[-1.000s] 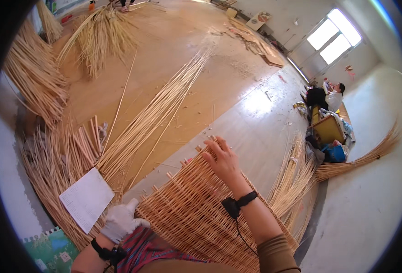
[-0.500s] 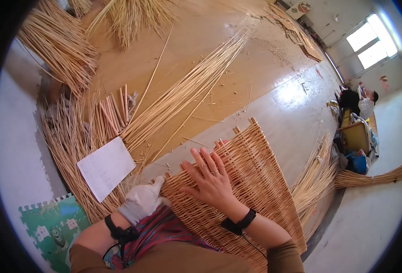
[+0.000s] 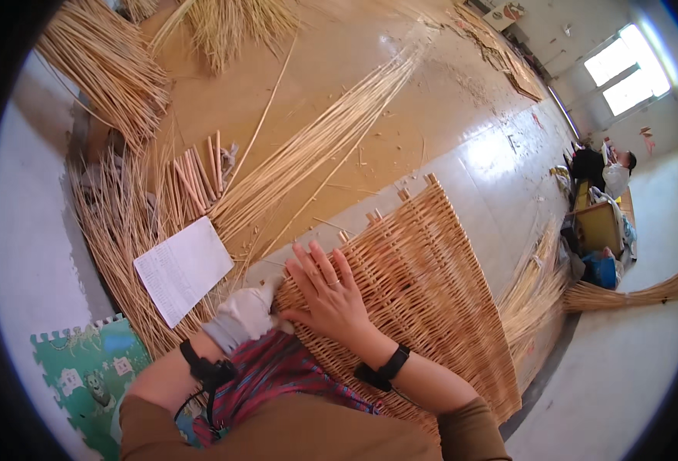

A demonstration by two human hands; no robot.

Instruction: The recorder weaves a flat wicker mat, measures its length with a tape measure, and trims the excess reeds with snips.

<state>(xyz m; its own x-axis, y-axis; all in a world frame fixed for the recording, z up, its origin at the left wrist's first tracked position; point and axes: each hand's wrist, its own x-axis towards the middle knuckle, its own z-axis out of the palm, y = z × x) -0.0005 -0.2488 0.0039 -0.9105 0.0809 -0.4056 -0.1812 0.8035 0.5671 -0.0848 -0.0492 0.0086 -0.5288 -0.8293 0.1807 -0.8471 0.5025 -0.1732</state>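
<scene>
A woven wicker panel (image 3: 423, 292) leans across my lap, with short stake ends sticking out along its upper edge. My left hand (image 3: 249, 313), in a pale work glove, grips the panel's left corner; the fingertips are partly hidden behind the weave. Bare and wearing a ring, my right hand (image 3: 327, 288) lies flat on the panel near that corner, its fingers stretched out and a little apart. Beyond the panel a long bundle of peeled wicker rods (image 3: 316, 146) is spread over the floor.
A sheet of paper (image 3: 184, 270) lies on rods at left, below short thick sticks (image 3: 198, 180). More rod bundles (image 3: 108, 69) stand far left. A green foam mat (image 3: 93, 376) is near left. Rods (image 3: 538, 292), a blue bag (image 3: 601, 270) and a person (image 3: 611, 169) are at right.
My right hand has slid left across the panel toward my gloved left hand. The panel's upper edge has risen slightly in view.
</scene>
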